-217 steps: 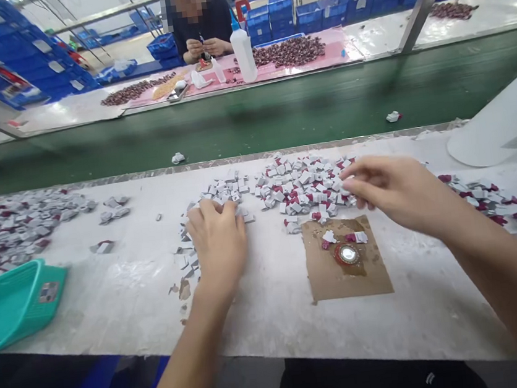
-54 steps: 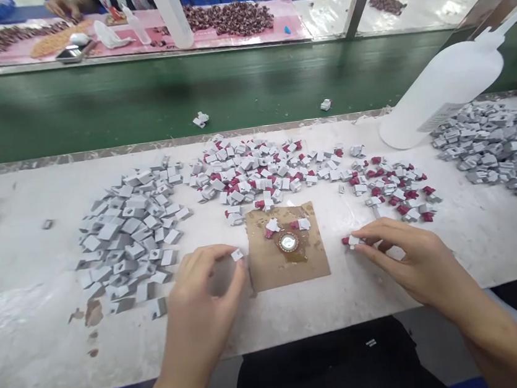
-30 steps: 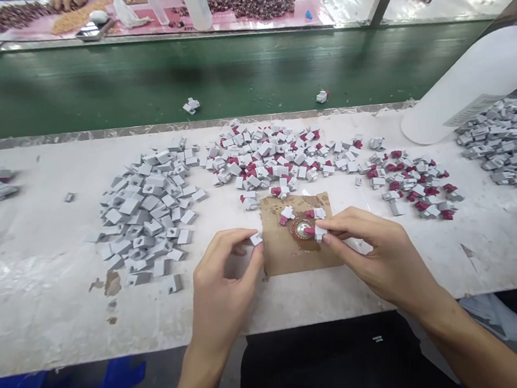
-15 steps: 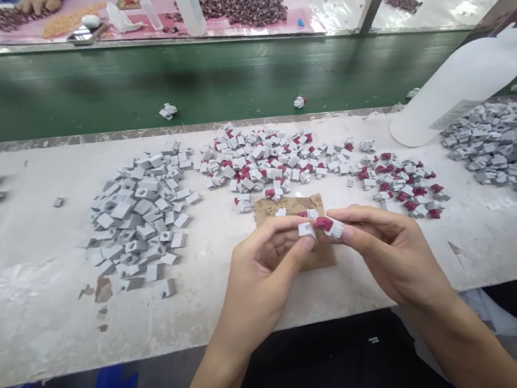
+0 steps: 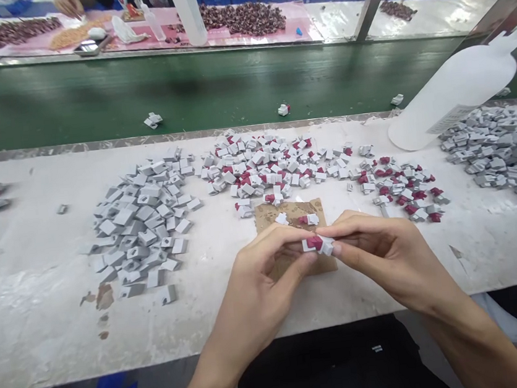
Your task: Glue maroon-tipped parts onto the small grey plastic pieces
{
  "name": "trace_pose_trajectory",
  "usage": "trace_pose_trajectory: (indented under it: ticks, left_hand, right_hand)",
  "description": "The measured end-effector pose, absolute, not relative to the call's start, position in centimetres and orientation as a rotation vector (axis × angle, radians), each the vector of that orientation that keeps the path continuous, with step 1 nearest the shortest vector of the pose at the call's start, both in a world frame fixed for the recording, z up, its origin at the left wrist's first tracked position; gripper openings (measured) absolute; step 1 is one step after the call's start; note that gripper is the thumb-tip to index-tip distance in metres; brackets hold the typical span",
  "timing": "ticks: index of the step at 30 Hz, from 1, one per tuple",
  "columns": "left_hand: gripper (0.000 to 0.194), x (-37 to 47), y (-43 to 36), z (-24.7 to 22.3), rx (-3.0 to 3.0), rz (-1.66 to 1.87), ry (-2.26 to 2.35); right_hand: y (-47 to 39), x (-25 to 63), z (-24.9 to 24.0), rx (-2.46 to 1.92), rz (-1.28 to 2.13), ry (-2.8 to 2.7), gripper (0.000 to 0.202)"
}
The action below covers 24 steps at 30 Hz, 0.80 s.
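Over a brown cardboard piece (image 5: 324, 265), my left hand (image 5: 259, 281) pinches a small light-grey plastic block (image 5: 308, 245) between thumb and fingers. My right hand (image 5: 394, 256) pinches a red-and-white plastic part (image 5: 327, 246) by its white end. The part's red end meets the grey block; how deep it sits inside, I cannot tell. On the cardboard lie a small white piece (image 5: 282, 219) and another red-and-white part (image 5: 310, 220). Behind my hands spreads a pile of grey blocks with red parts (image 5: 259, 163).
Left is a heap of plain grey blocks (image 5: 144, 213); right, a group of red-and-white parts (image 5: 402, 187). A tilted white bottle (image 5: 457, 93) stands near another grey heap (image 5: 510, 153). Beyond the green strip (image 5: 227, 82), a co-worker's hand (image 5: 70, 2) is over another table.
My hands have come together: the red part, formerly just apart from the grey block, now meets it. Both hands sit slightly lower in view. The co-worker's hand has shifted right.
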<state>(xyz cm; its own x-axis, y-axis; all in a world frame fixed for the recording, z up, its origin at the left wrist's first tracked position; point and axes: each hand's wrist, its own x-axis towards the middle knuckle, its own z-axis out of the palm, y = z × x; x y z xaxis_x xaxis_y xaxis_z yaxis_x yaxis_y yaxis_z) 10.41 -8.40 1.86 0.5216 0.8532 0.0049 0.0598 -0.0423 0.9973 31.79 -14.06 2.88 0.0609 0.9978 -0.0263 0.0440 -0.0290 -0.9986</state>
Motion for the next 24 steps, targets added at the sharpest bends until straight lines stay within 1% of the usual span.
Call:
trace_pose_trajectory:
  ticks: [3, 6, 8, 10, 11, 13, 14, 15, 17, 18, 20, 22, 24]
  left_hand:
    - [0.012, 9.8, -7.9, 2.2, 1.534, 0.774, 0.860]
    - [0.010, 9.3, -6.7, 2.7, 1.540, 0.803, 0.954]
    - [0.010, 8.9, -5.7, 3.0, 1.556, 0.859, 1.068]
    - [0.013, 8.5, -4.9, 3.2, 1.572, 0.923, 1.183]
    - [0.015, 8.3, -4.6, 3.2, 1.581, 0.945, 1.225]
    - [0.018, 8.1, -4.4, 3.2, 1.608, 0.940, 1.263]
    - [0.019, 8.0, -4.4, 3.1, 1.629, 0.913, 1.270]
    - [0.018, 8.0, -4.5, 3.0, 1.653, 0.874, 1.274]
    - [0.018, 7.9, -4.5, 2.9, 1.703, 0.803, 1.293]
    - [0.017, 7.8, -4.4, 2.8, 1.728, 0.785, 1.315]
    - [0.017, 7.4, -4.0, 2.4, 1.774, 0.780, 1.390]
    - [0.016, 6.8, -3.4, 2.0, 1.809, 0.777, 1.484]
    - [0.017, 6.2, -2.7, 1.4, 1.825, 0.748, 1.536]
  right_hand:
    - [-12.8, 32.2, 3.8, -1.258, 1.234, -1.247, 0.012]
    - [-9.3, 32.8, 4.8, -1.295, 1.294, -1.440, 0.018]
    - [-5.3, 33.2, 5.3, -1.422, 1.127, -1.613, 0.025]
    - [0.0, 33.5, 5.3, -1.637, 0.781, -1.703, 0.033]
    - [2.8, 33.5, 5.1, -1.763, 0.603, -1.731, 0.042]
    - [8.3, 33.2, 4.2, -1.820, 0.512, -1.734, 0.053]
    - [10.7, 32.9, 3.7, -1.833, 0.499, -1.745, 0.054]
    - [12.8, 32.6, 3.1, -1.837, 0.497, -1.759, 0.051]
    - [15.8, 32.0, 2.0, -1.843, 0.511, -1.786, 0.036]
    - [16.8, 31.7, 1.6, -1.847, 0.523, -1.794, 0.027]
    - [17.8, 31.3, 1.3, -1.850, 0.545, -1.789, 0.018]
    - [17.5, 31.4, 1.5, -1.834, 0.543, -1.751, 0.016]
    - [16.1, 31.8, 2.4, -1.796, 0.538, -1.695, 0.027]
